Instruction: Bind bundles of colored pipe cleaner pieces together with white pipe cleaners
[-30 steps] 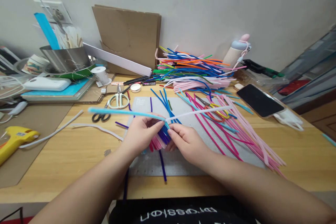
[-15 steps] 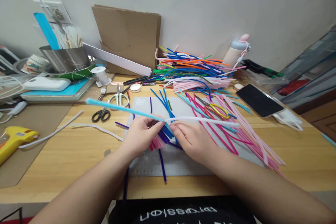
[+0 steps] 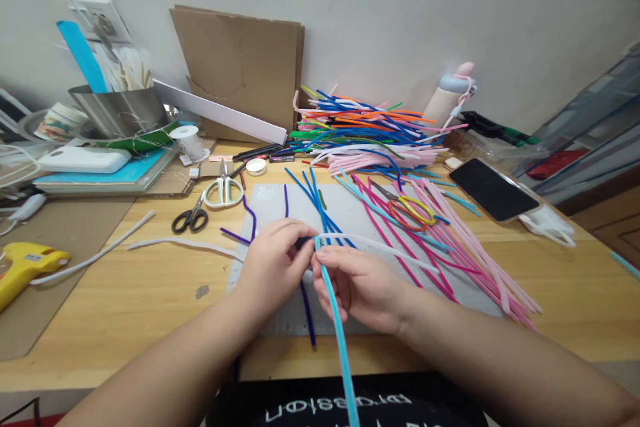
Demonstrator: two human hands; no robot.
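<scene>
My left hand [image 3: 280, 257] is closed in a pinch around a bundle of pipe cleaners, which the fingers almost fully hide. At my right hand [image 3: 360, 280], thumb and fingers press on a light blue pipe cleaner [image 3: 341, 340] close to where it meets the bundle. Its long free end hangs down toward my lap. A white pipe cleaner [image 3: 395, 251] sticks out to the right from the same spot, above my right hand. Under both hands lies a grey cutting mat [image 3: 273, 317] with loose blue pipe cleaners [image 3: 320, 203] and purple pipe cleaners [image 3: 307, 313].
Pink pipe cleaners [image 3: 480, 263] and colourful-handled scissors [image 3: 413, 210] lie to the right, beside a phone [image 3: 493, 188]. A multicoloured pipe cleaner pile [image 3: 370, 130] is at the back. White scissors [image 3: 223, 192], black scissors [image 3: 190, 219] and a yellow glue gun [image 3: 30, 263] sit left.
The light blue pipe cleaner has swung from pointing left to hanging down toward me. My right hand has turned and now grips it. The white one tilts lower, and the bundle has become hidden.
</scene>
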